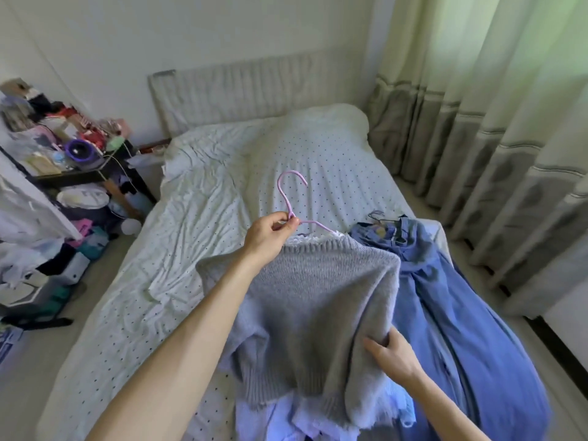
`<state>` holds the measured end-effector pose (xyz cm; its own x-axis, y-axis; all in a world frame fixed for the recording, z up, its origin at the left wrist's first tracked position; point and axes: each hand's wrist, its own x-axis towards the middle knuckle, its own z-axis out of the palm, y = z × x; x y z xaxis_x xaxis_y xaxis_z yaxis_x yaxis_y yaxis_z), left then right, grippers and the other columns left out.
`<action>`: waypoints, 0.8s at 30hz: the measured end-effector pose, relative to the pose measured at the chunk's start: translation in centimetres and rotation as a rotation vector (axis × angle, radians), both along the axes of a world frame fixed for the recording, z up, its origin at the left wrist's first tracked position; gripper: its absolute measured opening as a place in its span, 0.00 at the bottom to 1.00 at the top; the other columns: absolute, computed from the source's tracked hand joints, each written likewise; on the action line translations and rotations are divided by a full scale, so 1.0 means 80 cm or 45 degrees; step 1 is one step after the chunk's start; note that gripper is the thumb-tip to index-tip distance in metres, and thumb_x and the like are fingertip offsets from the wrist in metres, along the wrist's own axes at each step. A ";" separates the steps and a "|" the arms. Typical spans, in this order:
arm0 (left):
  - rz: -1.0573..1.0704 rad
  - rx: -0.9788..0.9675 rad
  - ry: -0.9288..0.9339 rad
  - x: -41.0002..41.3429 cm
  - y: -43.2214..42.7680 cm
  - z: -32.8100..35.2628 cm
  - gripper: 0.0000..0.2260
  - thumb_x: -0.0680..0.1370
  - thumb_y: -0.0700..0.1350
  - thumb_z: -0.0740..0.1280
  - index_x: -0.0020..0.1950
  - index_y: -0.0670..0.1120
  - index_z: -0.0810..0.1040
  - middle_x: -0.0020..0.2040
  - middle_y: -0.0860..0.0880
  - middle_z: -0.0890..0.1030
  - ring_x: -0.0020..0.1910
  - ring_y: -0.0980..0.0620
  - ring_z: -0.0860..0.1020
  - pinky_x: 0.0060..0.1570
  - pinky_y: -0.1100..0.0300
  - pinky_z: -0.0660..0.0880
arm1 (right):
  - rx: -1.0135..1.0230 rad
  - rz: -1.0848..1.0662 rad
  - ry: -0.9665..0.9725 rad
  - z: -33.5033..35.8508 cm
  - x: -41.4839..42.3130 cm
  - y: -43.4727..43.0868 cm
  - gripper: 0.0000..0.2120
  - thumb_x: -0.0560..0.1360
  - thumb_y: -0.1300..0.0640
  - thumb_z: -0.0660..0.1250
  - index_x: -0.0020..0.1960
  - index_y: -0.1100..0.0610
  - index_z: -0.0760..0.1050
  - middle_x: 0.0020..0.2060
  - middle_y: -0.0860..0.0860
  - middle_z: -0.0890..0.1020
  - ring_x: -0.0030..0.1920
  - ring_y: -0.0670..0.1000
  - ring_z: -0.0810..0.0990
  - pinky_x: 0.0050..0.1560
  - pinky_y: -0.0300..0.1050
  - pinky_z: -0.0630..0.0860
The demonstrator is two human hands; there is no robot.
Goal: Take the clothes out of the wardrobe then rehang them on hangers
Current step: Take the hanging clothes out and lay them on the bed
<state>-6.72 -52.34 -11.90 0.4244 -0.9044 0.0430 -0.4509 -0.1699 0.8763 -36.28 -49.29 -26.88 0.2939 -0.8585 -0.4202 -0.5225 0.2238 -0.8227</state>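
Grey knit sweater (318, 291) is hanging on a pink hanger (291, 198), sitting at centre frame, draped over the foot end of the bed (191, 218) toward 6 o'clock. White lace trim (310, 240) is showing at the neckline, just under the hanger's neck. Left hand (270, 233) is pinching the hanger at the base of its hook, fingers closed together on the pink wire, arm reaching in from 7 o'clock. Right hand (391, 354) is coming in from 5 o'clock and clamping on the sweater's right-side fabric near the sleeve, thumb on top, fingers under the knit. Hook is pointing up toward 12 o'clock over the dotted sheet.

Blue denim jeans (451, 297) are lying at 3 o'clock, just beside the sweater and touching it, with a dark hanger (380, 216) at their waistband. More pale lilac and white clothes (286, 418) are piled under the sweater's hem at 6 o'clock. Pillow (324, 122) is sitting at 12 o'clock against the headboard (241, 90). Cluttered table (79, 167) is standing at 9 to 10 o'clock, beside the bed. Curtains (509, 122) are hanging along 2 to 3 o'clock.
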 end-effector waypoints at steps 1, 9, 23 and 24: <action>0.001 0.032 0.002 0.010 -0.016 -0.007 0.08 0.79 0.57 0.67 0.45 0.55 0.82 0.27 0.61 0.74 0.28 0.61 0.68 0.35 0.59 0.63 | 0.000 0.002 0.031 -0.001 0.010 -0.014 0.11 0.74 0.52 0.69 0.54 0.43 0.74 0.47 0.39 0.83 0.49 0.42 0.81 0.51 0.47 0.79; -0.180 0.404 -0.044 0.103 -0.157 -0.135 0.11 0.82 0.56 0.64 0.51 0.50 0.80 0.41 0.49 0.82 0.37 0.49 0.75 0.37 0.58 0.66 | 0.140 0.062 0.376 -0.061 0.096 -0.125 0.09 0.77 0.51 0.65 0.56 0.52 0.71 0.49 0.48 0.80 0.49 0.52 0.79 0.47 0.48 0.76; -0.261 0.962 -0.226 0.200 -0.370 -0.433 0.16 0.85 0.51 0.56 0.69 0.46 0.73 0.63 0.42 0.79 0.59 0.41 0.77 0.57 0.48 0.75 | 0.266 0.092 0.766 -0.191 0.218 -0.269 0.19 0.80 0.55 0.58 0.70 0.53 0.67 0.62 0.53 0.80 0.60 0.59 0.78 0.51 0.48 0.73; -0.251 0.981 -0.262 0.203 -0.375 -0.449 0.16 0.85 0.50 0.56 0.70 0.46 0.72 0.64 0.42 0.79 0.59 0.41 0.77 0.58 0.47 0.76 | 0.263 0.116 0.778 -0.201 0.223 -0.269 0.21 0.79 0.53 0.60 0.72 0.52 0.65 0.64 0.52 0.78 0.63 0.58 0.76 0.53 0.48 0.72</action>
